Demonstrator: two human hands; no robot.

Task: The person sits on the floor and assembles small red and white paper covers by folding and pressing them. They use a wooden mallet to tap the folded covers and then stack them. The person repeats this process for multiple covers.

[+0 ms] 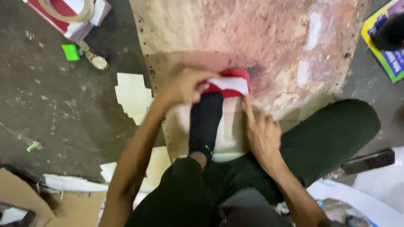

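A red and white folded piece (229, 84) lies on a stained wooden board (252, 38). My foot in a black sock (205, 124) rests on it, toes at the piece. My left hand (182, 87) grips the piece's left end with curled fingers. My right hand (261, 132) lies flat beside the sock, its index finger stretched up to the piece's right corner. A pale sheet (229, 130) lies under the foot.
Cream paper cut-outs (134, 96) lie on the dark floor left of the board. A red and white box with a tape roll (71, 14) sits top left, a small green object (70, 52) below it. A printed sheet (389, 50) lies top right.
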